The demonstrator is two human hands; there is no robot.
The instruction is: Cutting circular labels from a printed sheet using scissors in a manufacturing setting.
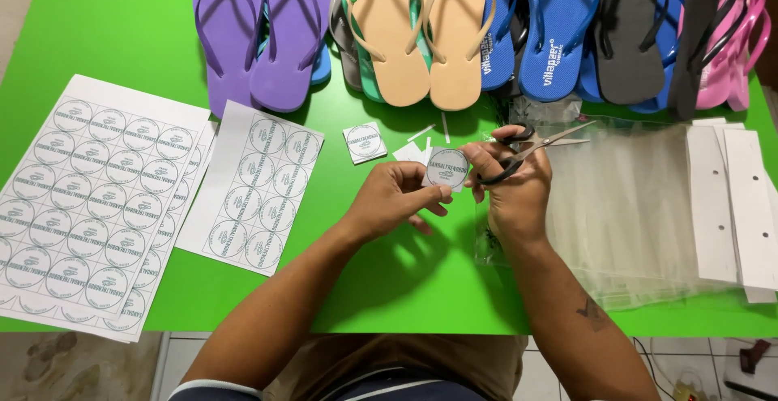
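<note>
Right now the small paper label (447,167), a squarish cut piece printed with a round emblem, sits in mid-air above the green table (121,36), just in front of the person's chest. The left hand (397,198) pinches its lower left corner between thumb and fingertips. The right hand (515,186) is closed around the handles of a pair of scissors (527,150), thumb through one black loop, fingers curled through the other; the blades point away to the right and look nearly shut, clear of the paper.

Just beyond the label lie another cut square (364,142) and a few thin paper trimmings (421,133). To the left are a partly cut sheet of round labels (251,186) and a stack of full sheets (93,202). A pile of clear plastic bags (632,206) lies under and to the right of the right hand, with white card strips (729,206) beside it. Flip-flops (421,36) in purple, tan, blue, black and pink line the far edge.

As I see it, the grip on the label is slight, so it could twist as the blades bite and the cut stray into the printed circle. The left fingertips lie near the label's edge too, so a hurried snip could nick them.
</note>
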